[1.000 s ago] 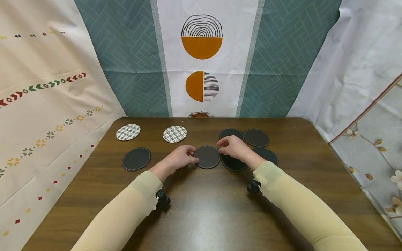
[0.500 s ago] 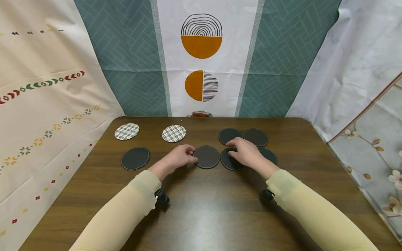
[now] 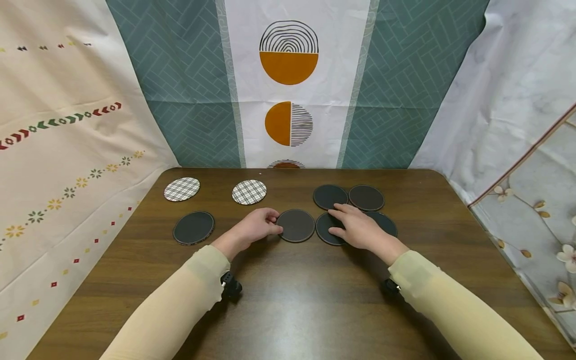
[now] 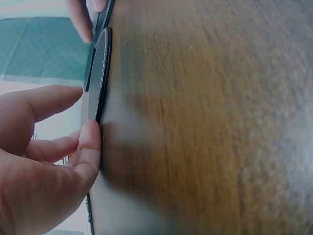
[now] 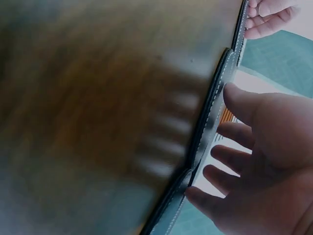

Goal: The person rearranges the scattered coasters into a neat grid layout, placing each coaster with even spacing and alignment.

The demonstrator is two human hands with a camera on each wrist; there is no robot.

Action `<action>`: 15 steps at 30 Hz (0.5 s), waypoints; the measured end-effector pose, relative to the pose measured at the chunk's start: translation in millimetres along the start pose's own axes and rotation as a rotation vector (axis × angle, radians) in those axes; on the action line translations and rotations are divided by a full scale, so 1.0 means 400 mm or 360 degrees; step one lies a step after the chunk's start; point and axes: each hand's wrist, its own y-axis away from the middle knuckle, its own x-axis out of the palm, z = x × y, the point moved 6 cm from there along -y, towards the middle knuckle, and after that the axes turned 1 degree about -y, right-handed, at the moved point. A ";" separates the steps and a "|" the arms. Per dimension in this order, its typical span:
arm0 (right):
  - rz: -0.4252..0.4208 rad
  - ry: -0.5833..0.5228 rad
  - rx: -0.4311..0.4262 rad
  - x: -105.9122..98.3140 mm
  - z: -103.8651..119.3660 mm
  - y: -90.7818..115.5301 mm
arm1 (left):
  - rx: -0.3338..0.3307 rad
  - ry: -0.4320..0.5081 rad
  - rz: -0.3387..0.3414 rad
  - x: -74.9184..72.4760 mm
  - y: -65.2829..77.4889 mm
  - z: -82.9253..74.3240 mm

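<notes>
In the head view my left hand [image 3: 252, 225] lies at the left edge of a round dark brown coaster [image 3: 297, 226], its thumb and fingertips against the rim. The left wrist view has the thumb [image 4: 89, 134] touching the coaster's stitched edge [image 4: 100, 73], with the index finger raised apart. My right hand [image 3: 360, 229] spreads its fingers over a black coaster [image 3: 323, 227] just right of the brown one, covering part of it. Seen from the right wrist, its fingers [image 5: 234, 156] are spread, the thumb tip close to the stitched rim, and nothing is held.
Behind the right hand lie another black coaster [image 3: 330, 195] and a brown one [image 3: 367, 198]; a further black coaster [image 3: 385, 224] is partly hidden. On the left are a black coaster [image 3: 194, 228] and two plaid discs [image 3: 182, 189]. Fabric hangs behind the wooden table [image 3: 288, 300].
My right hand has moved rightward from the brown coaster's right edge to over the black coaster, its fingers spreading. The left hand stays at the brown coaster.
</notes>
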 end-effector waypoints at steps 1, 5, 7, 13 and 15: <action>0.0002 -0.0006 -0.0006 0.001 -0.002 0.002 | 0.0002 0.0004 0.0002 0.000 0.001 -0.001; 0.0009 0.0023 -0.0068 0.010 -0.011 0.001 | 0.0001 0.0013 0.0002 0.000 0.000 -0.003; 0.0031 0.0041 -0.0083 0.016 -0.016 -0.001 | -0.0001 0.0011 0.0002 0.000 0.001 -0.003; 0.0120 0.0066 -0.0062 0.026 -0.015 -0.005 | -0.0014 0.0009 0.0001 0.002 -0.001 0.000; 0.0130 0.0089 -0.0050 0.022 -0.010 -0.004 | -0.0018 0.0017 0.0001 0.003 -0.002 0.001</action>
